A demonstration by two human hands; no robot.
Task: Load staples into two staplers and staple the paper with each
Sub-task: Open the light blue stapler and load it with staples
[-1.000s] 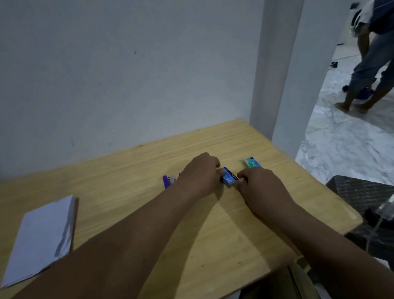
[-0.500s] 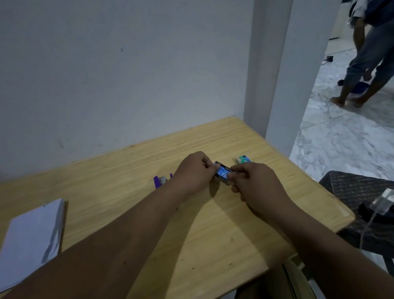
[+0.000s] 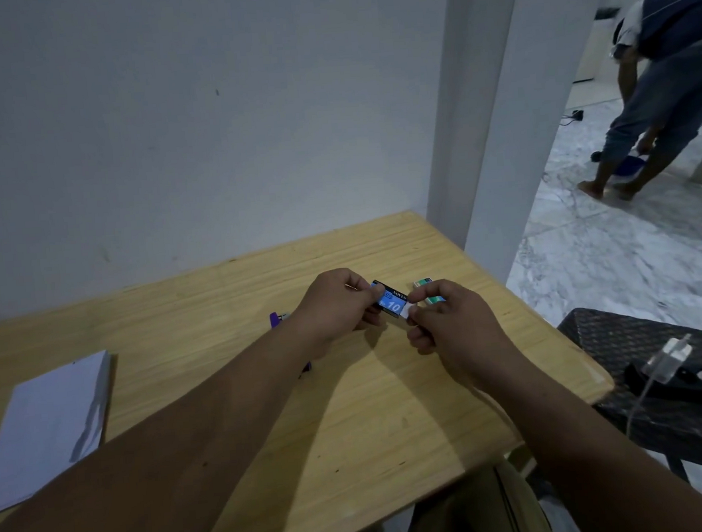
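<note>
Blue staple box [image 3: 390,303] held above bench [image 3: 351,411], just left of green staple box [image 3: 428,290]. Left hand [image 3: 335,304] pinching sleeve, right hand [image 3: 448,321] pinching white tray end. Light, thin card, likely crushable; best gripped by edges.

Small blue cardboard staple box [image 3: 390,303], flat on the wooden table [image 3: 227,299] a second ago, now lifted clear of it between both hands. Right hand [image 3: 455,325] has drawn a white inner tray [image 3: 405,312] partly out of its right end; left hand [image 3: 335,304] pinches the sleeve.
</note>
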